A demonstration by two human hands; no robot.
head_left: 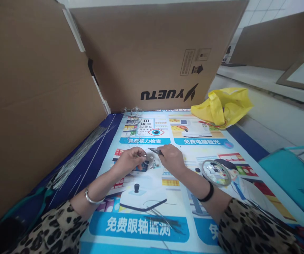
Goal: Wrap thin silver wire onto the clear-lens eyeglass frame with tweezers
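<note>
My left hand (130,162) is closed in a pinch on a thin beaded wire piece (152,163). Its small shiny beads dangle between my two hands, and its exact shape is too fine to make out. Wrapped around a pair of pliers (155,151), my right hand (172,158) points the slim metal jaws left toward the left fingertips. Whether the jaws touch the wire I cannot tell. Below the hands, several loose wire lengths (165,220) lie on the printed sheet (152,197).
A round clear dish (216,173) with small bits sits at the right. Beaded wire pieces (134,114) lie at the back. A wire bundle (80,151) is at the left by a cardboard wall (35,88). A yellow bag (231,104) and teal bag (289,176) are at the right.
</note>
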